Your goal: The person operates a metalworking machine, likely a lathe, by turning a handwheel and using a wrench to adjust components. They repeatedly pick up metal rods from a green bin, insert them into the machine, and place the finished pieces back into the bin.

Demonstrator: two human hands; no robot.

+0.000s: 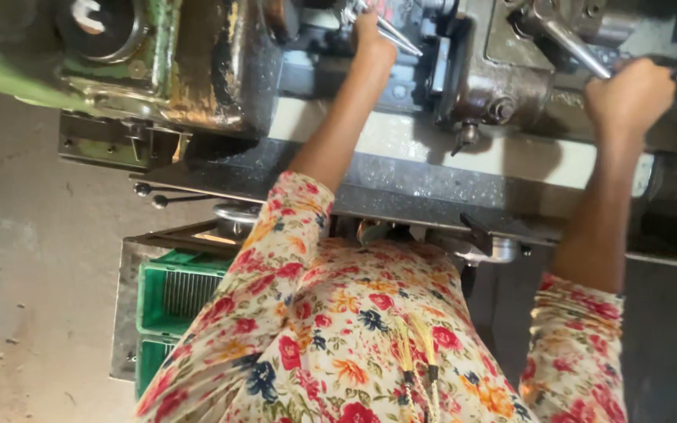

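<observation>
Steel levers (570,45) in both gripping hands

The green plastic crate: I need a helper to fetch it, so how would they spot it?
Start at the big grey metal machine where the left hand and right hand grip steel levers. Look down its front to the concrete floor, left of the flowered sleeve. There sits the green slatted plastic crate, the only bright plastic thing among worn metal.
</observation>
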